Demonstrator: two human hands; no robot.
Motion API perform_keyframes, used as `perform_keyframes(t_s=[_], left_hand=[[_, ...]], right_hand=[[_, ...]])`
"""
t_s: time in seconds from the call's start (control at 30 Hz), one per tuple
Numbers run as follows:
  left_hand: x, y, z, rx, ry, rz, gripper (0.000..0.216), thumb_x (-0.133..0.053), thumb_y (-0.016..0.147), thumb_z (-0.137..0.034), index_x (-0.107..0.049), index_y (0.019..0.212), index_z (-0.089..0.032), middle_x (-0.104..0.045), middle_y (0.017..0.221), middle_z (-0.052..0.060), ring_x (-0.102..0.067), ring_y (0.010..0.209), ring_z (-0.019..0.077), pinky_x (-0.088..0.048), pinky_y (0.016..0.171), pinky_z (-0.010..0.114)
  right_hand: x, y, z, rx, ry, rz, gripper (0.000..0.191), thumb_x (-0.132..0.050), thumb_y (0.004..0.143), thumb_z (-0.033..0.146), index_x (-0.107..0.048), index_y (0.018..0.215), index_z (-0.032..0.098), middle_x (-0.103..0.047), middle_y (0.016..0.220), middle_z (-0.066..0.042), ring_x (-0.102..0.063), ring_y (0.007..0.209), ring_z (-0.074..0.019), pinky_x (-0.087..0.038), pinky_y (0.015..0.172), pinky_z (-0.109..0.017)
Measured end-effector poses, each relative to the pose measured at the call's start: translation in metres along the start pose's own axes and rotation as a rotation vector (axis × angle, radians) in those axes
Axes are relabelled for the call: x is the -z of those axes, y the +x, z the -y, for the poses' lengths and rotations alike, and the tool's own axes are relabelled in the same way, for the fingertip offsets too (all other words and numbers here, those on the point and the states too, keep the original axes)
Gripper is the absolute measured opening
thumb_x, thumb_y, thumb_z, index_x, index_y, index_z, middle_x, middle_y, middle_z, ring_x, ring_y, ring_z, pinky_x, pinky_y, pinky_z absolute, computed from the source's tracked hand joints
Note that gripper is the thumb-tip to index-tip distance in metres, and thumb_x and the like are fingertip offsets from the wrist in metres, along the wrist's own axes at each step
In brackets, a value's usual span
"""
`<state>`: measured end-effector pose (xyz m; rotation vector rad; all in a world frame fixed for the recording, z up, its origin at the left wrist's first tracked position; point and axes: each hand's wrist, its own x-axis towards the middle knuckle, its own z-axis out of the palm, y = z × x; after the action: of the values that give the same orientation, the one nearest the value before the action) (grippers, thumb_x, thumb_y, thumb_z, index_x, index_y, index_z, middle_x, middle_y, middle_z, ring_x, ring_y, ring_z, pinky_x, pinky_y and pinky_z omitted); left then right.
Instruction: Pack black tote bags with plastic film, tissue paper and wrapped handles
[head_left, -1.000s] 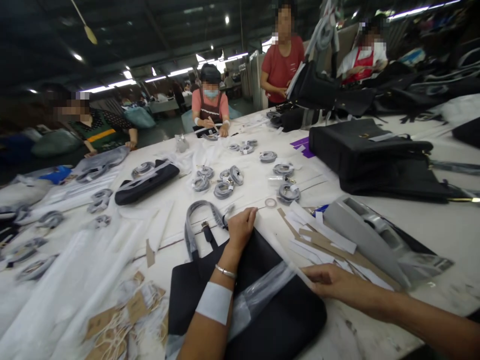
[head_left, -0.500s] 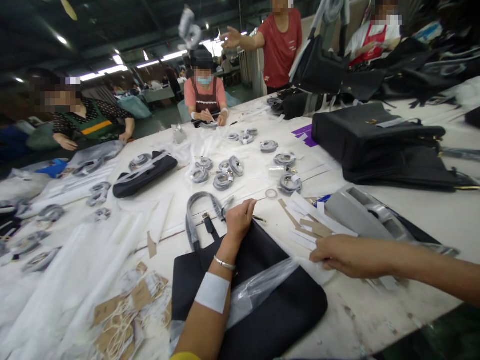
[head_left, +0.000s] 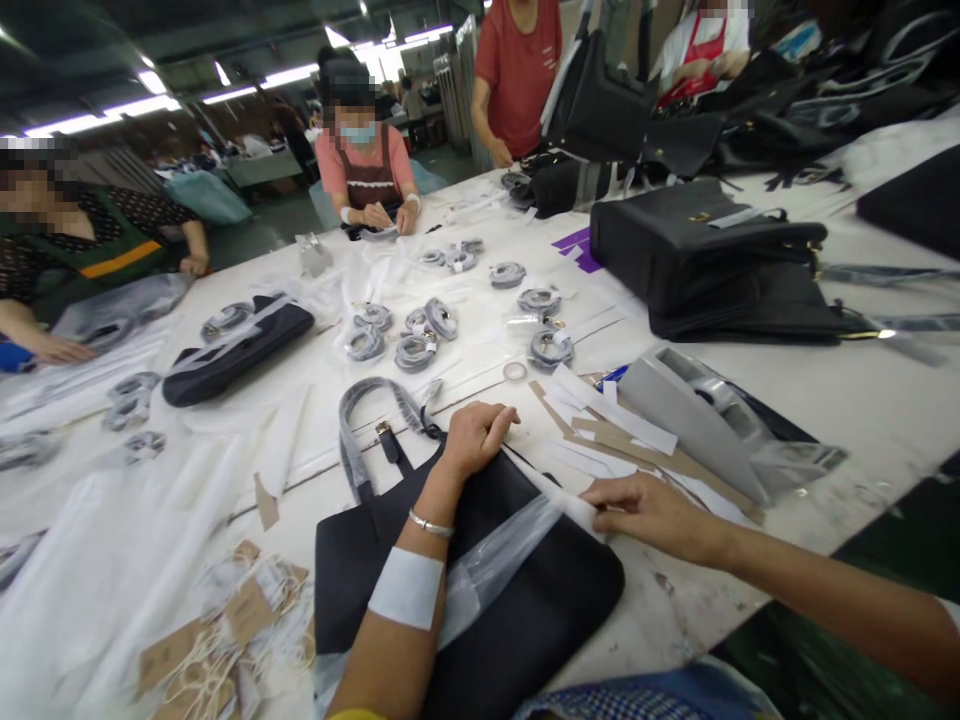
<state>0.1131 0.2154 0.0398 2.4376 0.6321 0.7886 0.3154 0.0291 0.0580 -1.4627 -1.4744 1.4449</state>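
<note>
The bag (head_left: 529,600) lies at lower centre. The left hand (head_left: 474,438), fingers curled together, is at its upper edge; any grip is unclear. The right hand (head_left: 645,508) pinches white wrap (head_left: 576,508) right of centre.

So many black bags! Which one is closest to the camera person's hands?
The front black bag, under the left hand and forearm, with a wrapped handle looping from its top. The other black bags sit farther away.
</note>
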Motion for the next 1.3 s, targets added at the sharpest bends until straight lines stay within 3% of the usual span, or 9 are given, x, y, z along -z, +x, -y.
perform_keyframes(t_s=[0.13, 0.27, 0.43, 0.53, 0.6, 0.73, 1.0, 1.17, 1.3], left_hand=[[0.003, -0.002, -0.002, -0.082, -0.06, -0.09, 0.049, -0.033, 0.102, -0.042, -0.072, 0.084, -0.019, -0.071, 0.072, 0.004, -0.065, 0.071, 0.0165, -0.047, 0.076, 0.03], [0.005, -0.002, -0.006, -0.136, -0.051, -0.159, 0.043, -0.038, 0.1, -0.037, -0.071, 0.083, -0.017, -0.069, 0.071, 0.005, -0.063, 0.069, 0.0168, -0.047, 0.074, 0.031], [0.01, -0.004, -0.011, -0.13, -0.059, -0.203, 0.047, -0.034, 0.101, -0.038, -0.071, 0.082, -0.018, -0.07, 0.07, 0.005, -0.064, 0.07, 0.017, -0.048, 0.074, 0.032], [0.006, -0.004, -0.012, -0.108, -0.031, -0.168, 0.052, -0.028, 0.102, -0.041, -0.071, 0.084, -0.018, -0.07, 0.072, 0.006, -0.065, 0.074, 0.0174, -0.048, 0.078, 0.032], [-0.001, -0.002, -0.013, -0.059, 0.067, -0.025, 0.052, -0.028, 0.103, -0.043, -0.071, 0.087, -0.019, -0.071, 0.075, 0.006, -0.066, 0.077, 0.0181, -0.048, 0.079, 0.031], [-0.017, 0.004, -0.013, 0.052, 0.291, 0.294, 0.048, -0.031, 0.103, -0.046, -0.072, 0.093, -0.022, -0.071, 0.078, 0.006, -0.066, 0.08, 0.0208, -0.047, 0.076, 0.031], [-0.022, -0.002, -0.011, 0.102, 0.32, 0.238, 0.036, -0.038, 0.103, -0.042, -0.068, 0.111, -0.026, -0.073, 0.102, 0.002, -0.064, 0.097, 0.0189, -0.047, 0.083, 0.029], [-0.026, -0.004, -0.003, 0.16, 0.285, 0.19, 0.039, -0.037, 0.102, -0.046, -0.069, 0.115, -0.027, -0.073, 0.11, 0.001, -0.065, 0.103, 0.0186, -0.049, 0.081, 0.027], [-0.029, -0.001, -0.004, 0.235, 0.227, 0.165, 0.041, -0.041, 0.099, -0.05, -0.069, 0.118, -0.027, -0.073, 0.11, 0.006, -0.066, 0.103, 0.0234, -0.053, 0.081, 0.034]], right_hand=[[-0.003, 0.008, -0.003, 0.288, -0.453, -0.127, 0.02, -0.057, 0.087, 0.023, -0.077, 0.089, 0.024, -0.068, 0.105, -0.007, -0.062, 0.098, -0.0211, -0.048, 0.089, -0.033], [-0.01, 0.006, 0.002, 0.191, -0.579, -0.226, 0.026, -0.052, 0.087, 0.018, -0.075, 0.094, 0.024, -0.068, 0.094, -0.007, -0.063, 0.087, -0.0205, -0.05, 0.08, -0.034], [-0.036, 0.002, 0.009, -0.057, 0.114, -0.256, 0.015, -0.065, 0.078, 0.025, -0.074, 0.09, 0.021, -0.073, 0.091, -0.005, -0.068, 0.091, -0.0217, -0.053, 0.085, -0.034], [-0.045, -0.004, 0.003, -0.124, 0.444, -0.207, 0.029, -0.067, 0.081, 0.034, -0.071, 0.104, 0.017, -0.074, 0.095, -0.007, -0.069, 0.093, -0.0223, -0.053, 0.088, -0.036], [-0.041, -0.013, -0.002, -0.087, 0.311, -0.159, 0.03, -0.062, 0.085, 0.033, -0.07, 0.11, 0.018, -0.075, 0.097, -0.008, -0.07, 0.092, -0.0225, -0.055, 0.086, -0.036], [-0.025, -0.037, 0.001, 0.111, -0.48, -0.296, 0.038, -0.047, 0.092, 0.02, -0.066, 0.123, 0.024, -0.074, 0.11, -0.008, -0.068, 0.103, -0.0232, -0.054, 0.093, -0.04], [-0.061, -0.036, -0.007, 0.545, -1.124, -0.405, 0.07, -0.054, 0.092, 0.036, -0.027, 0.155, 0.022, -0.04, 0.155, -0.007, -0.042, 0.139, -0.0237, -0.037, 0.114, -0.037], [-0.051, -0.018, -0.031, 0.76, -1.209, -0.504, 0.065, -0.057, 0.087, 0.044, -0.044, 0.148, 0.026, -0.052, 0.146, -0.005, -0.054, 0.127, -0.0322, -0.031, 0.115, -0.05], [-0.057, 0.01, 0.033, 0.848, -0.853, -0.395, 0.045, -0.061, 0.087, 0.036, -0.06, 0.132, 0.035, -0.065, 0.13, -0.001, -0.062, 0.117, -0.0305, -0.044, 0.106, -0.05]])
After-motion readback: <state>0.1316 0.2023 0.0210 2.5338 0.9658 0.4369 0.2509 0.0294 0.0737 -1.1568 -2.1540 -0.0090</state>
